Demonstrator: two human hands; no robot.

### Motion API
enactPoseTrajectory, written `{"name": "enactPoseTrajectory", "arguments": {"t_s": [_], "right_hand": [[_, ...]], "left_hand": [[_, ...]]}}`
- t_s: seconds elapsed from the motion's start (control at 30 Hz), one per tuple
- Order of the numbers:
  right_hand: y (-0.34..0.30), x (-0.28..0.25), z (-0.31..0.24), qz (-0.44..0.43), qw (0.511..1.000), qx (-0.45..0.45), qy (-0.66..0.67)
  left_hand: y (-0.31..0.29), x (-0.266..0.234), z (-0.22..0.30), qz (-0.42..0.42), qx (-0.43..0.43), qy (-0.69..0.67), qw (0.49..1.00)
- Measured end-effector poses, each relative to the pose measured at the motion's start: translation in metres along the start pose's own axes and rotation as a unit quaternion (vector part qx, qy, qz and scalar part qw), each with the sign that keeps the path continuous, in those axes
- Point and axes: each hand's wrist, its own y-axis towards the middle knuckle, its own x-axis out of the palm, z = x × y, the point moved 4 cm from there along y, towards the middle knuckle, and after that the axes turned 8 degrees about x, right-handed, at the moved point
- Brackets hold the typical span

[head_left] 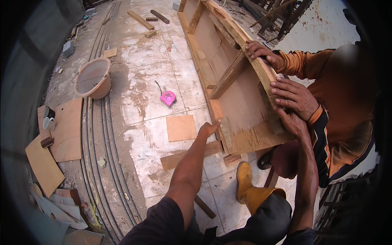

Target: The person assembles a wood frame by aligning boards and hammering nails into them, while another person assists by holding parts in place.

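A long framed plywood panel [249,106], with timber rails and cross battens, stands tilted on its edge at my right. My left hand [210,128] grips its lower rail at the near corner; the fingertips are partly hidden. My right hand [291,121] is closed on the upper rail near the same end. Just beyond it, a co-worker in an orange and black top holds that rail with one hand [290,94] and, farther along, the other hand [263,54]. Below the near end, a timber board [175,160] lies on the tiles.
Left of the panel lie a pink tape measure [168,98] and a square plywood piece [181,128]. A bucket [93,78] stands by long steel bars [107,141]. Timber offcuts [140,19] lie at the far end. My yellow boot [245,179] is near the panel's end.
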Motion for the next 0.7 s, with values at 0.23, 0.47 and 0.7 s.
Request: {"name": "enactPoseTrajectory", "arguments": {"t_s": [0.23,0.47,0.7], "right_hand": [[0.015,0.008,0.053,0.103,0.982,0.106,-0.121],[0.025,-0.006,0.069,0.105,0.989,0.088,-0.057],[0.045,0.004,0.107,0.065,0.995,0.063,0.033]], "left_hand": [[0.002,0.022,-0.012,-0.036,0.031,-0.108,0.993],[0.007,0.014,-0.018,0.038,0.004,-0.04,0.998],[-0.032,-0.025,-0.018,0.12,-0.033,0.049,0.991]]}}
